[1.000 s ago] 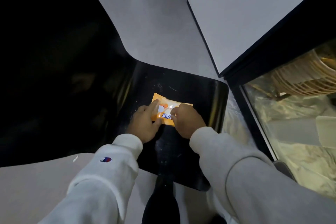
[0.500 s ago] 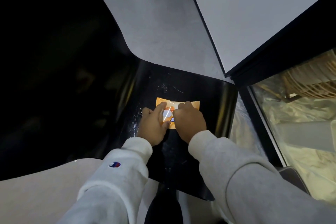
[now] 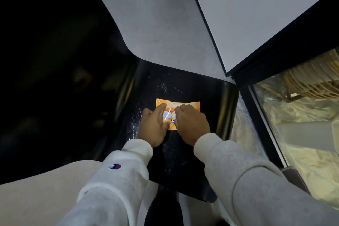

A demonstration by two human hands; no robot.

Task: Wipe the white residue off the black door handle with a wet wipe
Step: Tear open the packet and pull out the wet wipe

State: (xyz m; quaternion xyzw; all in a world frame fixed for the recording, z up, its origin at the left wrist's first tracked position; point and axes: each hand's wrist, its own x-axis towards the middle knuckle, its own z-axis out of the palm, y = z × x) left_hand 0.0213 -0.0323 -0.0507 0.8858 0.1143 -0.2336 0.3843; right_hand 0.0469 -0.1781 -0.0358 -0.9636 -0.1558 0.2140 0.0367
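Orange wipe packet pinched by left hand and right hand, mid black surface.

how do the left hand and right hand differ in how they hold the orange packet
The left hand grips the orange packet at its left side with the forefinger stretched across the top; the right hand pinches it nearer the middle, fingers curled in a fist. The left hand leaves more of the print showing; the right hand hides the packet's lower right. Both hold it above the black surface.
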